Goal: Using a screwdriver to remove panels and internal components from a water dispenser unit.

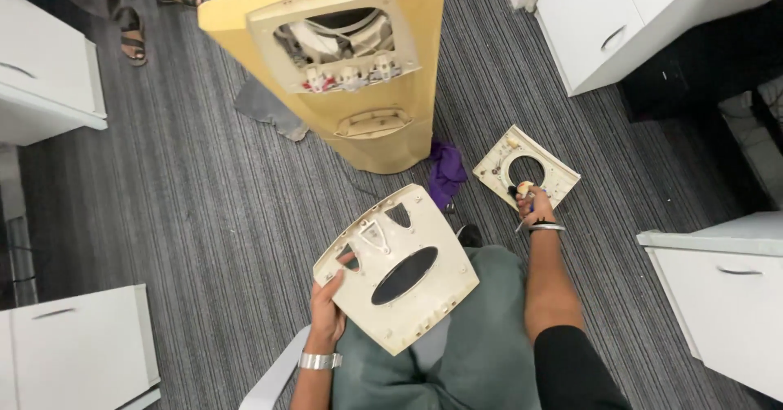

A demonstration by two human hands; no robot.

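The light around me is even and soft, bright enough indoors, and I cannot tell where it comes from. Shadows are faint: a thin one under the yellow housing [359,108] and a dark patch at the upper right beside the white cabinet [620,18]. The cream panel [400,267] on my lap shows no glare. My view bends at the edges, the carpet [188,173] stripes fanning outward. Detail is slightly soft everywhere, and my right hand [534,206] is small and a little blurred.

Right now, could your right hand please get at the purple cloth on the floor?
Probably yes: the right hand is at the small plate, and bare carpet lies between it and the purple cloth.
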